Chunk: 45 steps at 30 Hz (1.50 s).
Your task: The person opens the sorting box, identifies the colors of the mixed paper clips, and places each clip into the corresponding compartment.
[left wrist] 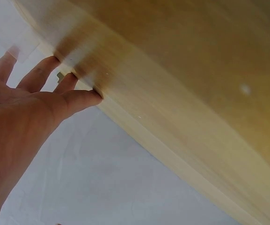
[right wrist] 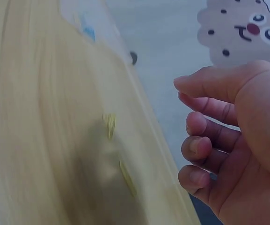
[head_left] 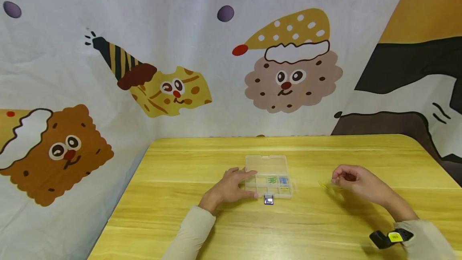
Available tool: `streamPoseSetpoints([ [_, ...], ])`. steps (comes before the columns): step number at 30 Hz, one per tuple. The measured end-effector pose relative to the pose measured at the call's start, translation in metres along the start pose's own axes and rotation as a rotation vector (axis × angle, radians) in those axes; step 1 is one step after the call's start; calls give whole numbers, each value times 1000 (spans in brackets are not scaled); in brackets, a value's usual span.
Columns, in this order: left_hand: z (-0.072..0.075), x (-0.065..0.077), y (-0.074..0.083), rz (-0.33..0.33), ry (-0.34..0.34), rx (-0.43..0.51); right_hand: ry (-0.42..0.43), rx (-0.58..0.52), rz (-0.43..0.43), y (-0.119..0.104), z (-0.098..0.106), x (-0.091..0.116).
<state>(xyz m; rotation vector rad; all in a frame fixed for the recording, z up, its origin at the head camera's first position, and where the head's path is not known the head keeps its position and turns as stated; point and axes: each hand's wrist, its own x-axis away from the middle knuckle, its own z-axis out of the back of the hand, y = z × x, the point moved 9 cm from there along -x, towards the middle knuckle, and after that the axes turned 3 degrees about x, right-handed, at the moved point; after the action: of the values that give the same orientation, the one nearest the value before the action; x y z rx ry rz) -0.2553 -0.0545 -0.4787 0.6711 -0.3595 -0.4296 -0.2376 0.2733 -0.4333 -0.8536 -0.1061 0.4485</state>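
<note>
A clear plastic compartment box lies on the table with its lid raised. Small green pieces, blue pieces and yellow pieces sit in separate compartments. My left hand spreads its fingers at the box's left side, the thumb by its front edge; in the left wrist view the fingers are fairly straight. Above the table at right hovers my right hand, its fingers curled and thumb meeting index finger; nothing shows between them. Below it lie thin yellow pieces, too small to name surely.
A small blue and white piece lies at the box's front edge. The wooden table ends at a printed cloth backdrop behind and to the left. A black device is strapped to the right wrist.
</note>
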Motion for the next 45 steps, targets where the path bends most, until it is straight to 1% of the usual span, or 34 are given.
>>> streamPoseSetpoints([
  [6,1,1,0,0,5,5,70,78,-16,20,11,8],
  [11,0,-1,2,-23,4,-13,84,122,-51,38,14,11],
  [14,1,0,2,-29,9,-28,68,99,-68,47,13,13],
  [17,2,0,2,-15,12,-38,39,63,-79,54,11,15],
  [21,3,1,3,-1,18,-60,-50,5,-91,60,4,17],
  [25,5,0,6,-4,31,-111,-127,-38,-111,64,-1,17],
  [29,8,-1,9,-35,44,-179,-129,-34,-121,65,-2,16],
  [32,9,-2,10,-47,48,-183,-119,-24,-125,63,-2,15],
  [35,9,-3,9,-42,39,-137,-118,-22,-134,63,-4,15],
  [38,7,-3,5,-18,14,-38,-118,-28,-142,64,-5,15],
  [42,2,-4,2,3,-26,117,-119,-30,-158,64,-6,15],
  [45,0,-5,1,-3,-50,161,-115,-23,-170,63,-5,15],
])
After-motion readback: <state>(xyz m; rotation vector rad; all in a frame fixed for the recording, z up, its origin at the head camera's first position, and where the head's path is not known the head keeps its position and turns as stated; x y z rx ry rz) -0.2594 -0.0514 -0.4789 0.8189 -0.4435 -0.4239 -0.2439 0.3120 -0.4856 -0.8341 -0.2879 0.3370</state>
